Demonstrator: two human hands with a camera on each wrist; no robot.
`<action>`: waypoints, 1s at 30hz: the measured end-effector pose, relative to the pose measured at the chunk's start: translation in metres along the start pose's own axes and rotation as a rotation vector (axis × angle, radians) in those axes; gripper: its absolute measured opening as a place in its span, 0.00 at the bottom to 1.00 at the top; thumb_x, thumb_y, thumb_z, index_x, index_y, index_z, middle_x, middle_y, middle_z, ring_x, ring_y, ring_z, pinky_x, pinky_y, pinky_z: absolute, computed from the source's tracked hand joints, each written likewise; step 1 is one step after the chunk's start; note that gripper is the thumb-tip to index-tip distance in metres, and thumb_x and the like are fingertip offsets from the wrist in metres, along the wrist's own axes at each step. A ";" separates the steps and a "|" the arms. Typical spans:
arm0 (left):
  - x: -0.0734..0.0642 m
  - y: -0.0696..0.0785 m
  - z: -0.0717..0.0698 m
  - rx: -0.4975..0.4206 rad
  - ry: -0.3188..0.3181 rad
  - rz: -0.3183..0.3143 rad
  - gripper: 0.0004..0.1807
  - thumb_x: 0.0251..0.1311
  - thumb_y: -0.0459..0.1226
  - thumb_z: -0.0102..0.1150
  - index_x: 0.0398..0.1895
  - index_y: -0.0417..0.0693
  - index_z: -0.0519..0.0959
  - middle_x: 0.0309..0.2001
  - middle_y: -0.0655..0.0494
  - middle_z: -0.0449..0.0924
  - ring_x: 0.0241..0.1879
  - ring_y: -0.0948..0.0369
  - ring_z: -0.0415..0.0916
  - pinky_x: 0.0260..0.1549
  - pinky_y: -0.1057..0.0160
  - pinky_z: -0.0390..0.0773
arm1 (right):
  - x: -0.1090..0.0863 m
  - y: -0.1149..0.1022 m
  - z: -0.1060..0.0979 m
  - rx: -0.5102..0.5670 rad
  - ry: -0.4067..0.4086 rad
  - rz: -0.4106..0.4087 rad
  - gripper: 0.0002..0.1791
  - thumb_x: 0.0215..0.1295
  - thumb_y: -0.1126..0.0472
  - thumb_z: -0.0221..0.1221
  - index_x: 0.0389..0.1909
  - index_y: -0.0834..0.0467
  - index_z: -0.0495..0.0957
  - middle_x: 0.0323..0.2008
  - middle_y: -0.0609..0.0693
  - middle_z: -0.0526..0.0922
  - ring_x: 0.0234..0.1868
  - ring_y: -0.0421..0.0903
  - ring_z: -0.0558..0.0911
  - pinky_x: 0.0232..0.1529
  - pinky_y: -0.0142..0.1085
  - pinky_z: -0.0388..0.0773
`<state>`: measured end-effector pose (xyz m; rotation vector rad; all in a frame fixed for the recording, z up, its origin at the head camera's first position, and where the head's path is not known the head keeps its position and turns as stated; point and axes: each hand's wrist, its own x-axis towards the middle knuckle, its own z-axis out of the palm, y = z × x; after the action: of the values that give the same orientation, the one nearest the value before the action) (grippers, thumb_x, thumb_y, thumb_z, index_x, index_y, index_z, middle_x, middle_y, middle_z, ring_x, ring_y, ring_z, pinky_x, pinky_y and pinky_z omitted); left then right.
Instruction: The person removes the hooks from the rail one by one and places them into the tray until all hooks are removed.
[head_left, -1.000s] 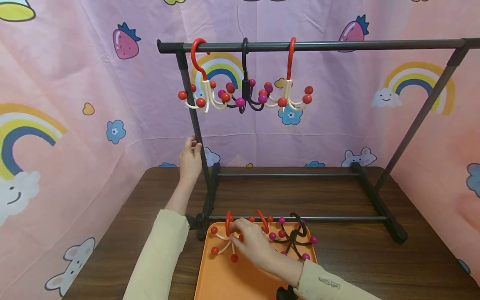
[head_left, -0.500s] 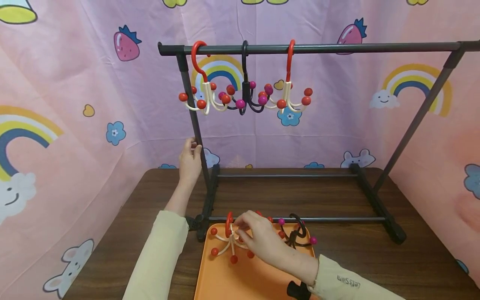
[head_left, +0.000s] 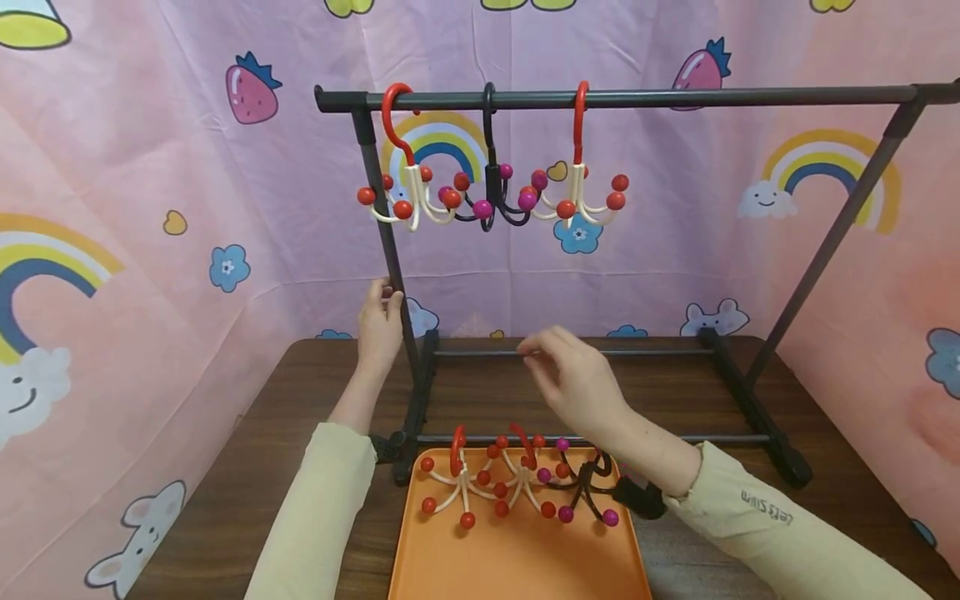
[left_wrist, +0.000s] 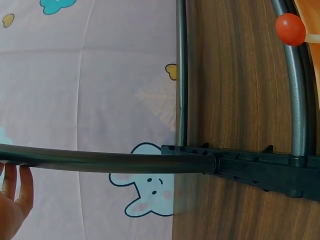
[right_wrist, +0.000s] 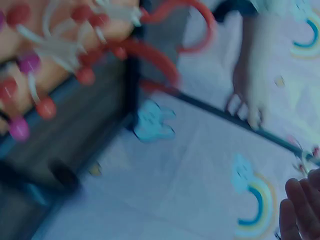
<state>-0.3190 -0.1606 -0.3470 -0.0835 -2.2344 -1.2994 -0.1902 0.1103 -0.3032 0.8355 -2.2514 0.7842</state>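
Observation:
My left hand (head_left: 380,329) touches the left post (left_wrist: 125,162) of the black rack, its fingertips at the post's side. My right hand (head_left: 577,383), empty, is raised above the table inside the rack's base, its fingers loosely bent. An orange tray (head_left: 517,558) holds three ball-tipped claw hangers: two white ones with red hooks (head_left: 462,477), (head_left: 525,477) and a black one (head_left: 587,477), partly under my right wrist. Three similar hangers hang at the left of the top rail (head_left: 705,98): white (head_left: 413,185), black (head_left: 492,187), white (head_left: 577,187). The right wrist view is blurred.
The rack's lower bars (head_left: 705,438) and feet (head_left: 757,429) stand on a dark wooden table (head_left: 285,467). A pink cartoon-print curtain (head_left: 300,192) surrounds the table's back and sides. The tray lies just in front of the rack's front bar.
My right hand has left the hangers on the tray, rising forward and to the right with nothing in it. My left hand stays at the post.

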 end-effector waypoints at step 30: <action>0.000 -0.002 0.001 0.020 0.017 0.033 0.20 0.64 0.47 0.42 0.50 0.43 0.67 0.45 0.42 0.73 0.47 0.47 0.75 0.43 0.48 0.73 | 0.135 0.033 -0.096 0.023 0.282 0.328 0.20 0.60 0.54 0.58 0.52 0.58 0.74 0.50 0.50 0.75 0.51 0.40 0.75 0.51 0.31 0.72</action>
<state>-0.3198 -0.1611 -0.3491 -0.1010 -2.2221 -1.2559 -0.2656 0.1491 -0.1572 0.3388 -2.1502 1.0087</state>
